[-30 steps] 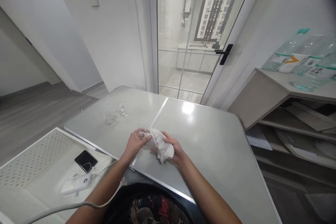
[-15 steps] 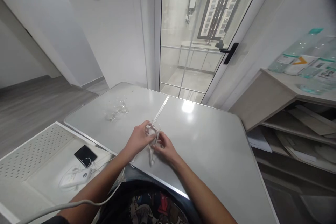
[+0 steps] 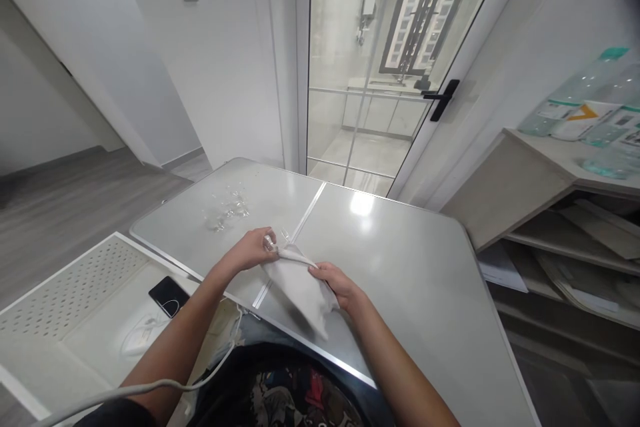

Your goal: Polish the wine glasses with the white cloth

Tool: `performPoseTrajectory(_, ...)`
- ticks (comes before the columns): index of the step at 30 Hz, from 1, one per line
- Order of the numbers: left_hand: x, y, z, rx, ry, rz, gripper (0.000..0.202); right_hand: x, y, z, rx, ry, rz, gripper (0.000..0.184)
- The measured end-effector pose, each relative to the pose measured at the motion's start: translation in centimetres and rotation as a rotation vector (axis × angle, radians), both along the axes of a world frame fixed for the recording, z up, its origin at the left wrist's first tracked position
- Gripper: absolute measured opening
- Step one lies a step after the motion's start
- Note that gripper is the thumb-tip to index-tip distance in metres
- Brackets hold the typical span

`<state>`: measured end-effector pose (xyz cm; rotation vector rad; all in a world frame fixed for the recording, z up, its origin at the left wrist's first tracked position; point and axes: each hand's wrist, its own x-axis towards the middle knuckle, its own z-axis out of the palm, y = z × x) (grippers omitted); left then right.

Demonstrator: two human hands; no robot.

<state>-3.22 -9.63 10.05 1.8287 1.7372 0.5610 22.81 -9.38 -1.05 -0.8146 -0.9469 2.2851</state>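
My left hand [image 3: 251,250] is closed around a small clear glass [image 3: 269,241], most of it hidden by my fingers and the cloth. A white cloth [image 3: 300,280] hangs between my hands over the near part of the table, its top edge folded beside the glass. The cloth's right side is pinched in my right hand [image 3: 336,281], thumb on top. Farther back on the left of the table lies a cluster of clear, shiny pieces [image 3: 233,210], too fine to make out one by one.
The grey folding table [image 3: 410,260] has a seam across it. At left stands a white perforated tray [image 3: 100,260] holding a phone [image 3: 169,295] and a white device [image 3: 143,337]. A cable [image 3: 165,383] crosses my left forearm. Plastic bottles [image 3: 555,107] top a shelf at right.
The cloth, bunched below the glass before, is spread out between my hands. My right hand has moved right with its edge, and my left has shifted slightly left with the glass.
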Motion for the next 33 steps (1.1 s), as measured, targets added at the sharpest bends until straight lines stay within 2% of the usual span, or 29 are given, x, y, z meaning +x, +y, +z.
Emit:
performPoseTrajectory(2,-0.1,0.4,-1.1,-0.008,0.053,0.118,0.027,0.4,0.2,0.0,-0.022,0.02,-0.017,0.043)
performPoseTrajectory(4,-0.1,0.2,-1.6,0.023,0.085,0.23,0.035,0.7,0.6,0.0,-0.02,0.045,-0.09,0.042)
performPoseTrajectory(6,0.1,-0.6,-1.7,0.041,0.073,0.262,0.051,0.7,0.9,0.1,-0.002,0.077,-0.206,0.039)
performPoseTrajectory(8,0.4,-1.6,-1.3,0.023,0.03,0.208,0.062,0.5,1.1,0.2,0.062,0.085,-0.365,0.04)
performPoseTrajectory(11,1.3,-3.1,-0.9,0.004,-0.02,0.055,0.049,-0.2,0.8,0.5,0.321,-0.047,-0.6,0.047)
performPoseTrajectory(14,2.2,-3.9,-1.1,0.034,0.044,-0.027,0.038,-0.7,-0.1,0.7,0.584,-0.21,-0.677,0.043)
performPoseTrajectory(17,2.8,-4.2,-1.8,0.061,0.151,-0.018,0.046,-0.9,-1.2,0.6,0.805,-0.376,-0.622,0.023)
performPoseTrajectory(19,3.1,-4.6,-2.3,0.085,0.248,-0.034,0.049,-1.0,-1.9,0.4,0.899,-0.385,-0.509,0.023)
performPoseTrajectory(24,2.8,-5.8,-3.3,0.082,0.489,-0.221,0.056,-1.2,-2.4,0.5,0.834,-0.015,-0.13,0.074)
performPoseTrajectory(28,1.8,-5.8,-3.0,0.098,0.463,-0.349,0.063,-1.4,-2.1,0.5,0.954,0.043,0.055,0.12)
performPoseTrajectory(30,1.3,-5.7,-2.2,0.082,0.381,-0.389,0.06,-1.5,-2.1,0.2,1.023,0.029,0.118,0.126)
performPoseTrajectory(33,0.8,-5.5,-0.7,-0.003,0.17,-0.317,0.044,-1.6,-2.2,-0.2,1.13,-0.041,0.11,0.127)
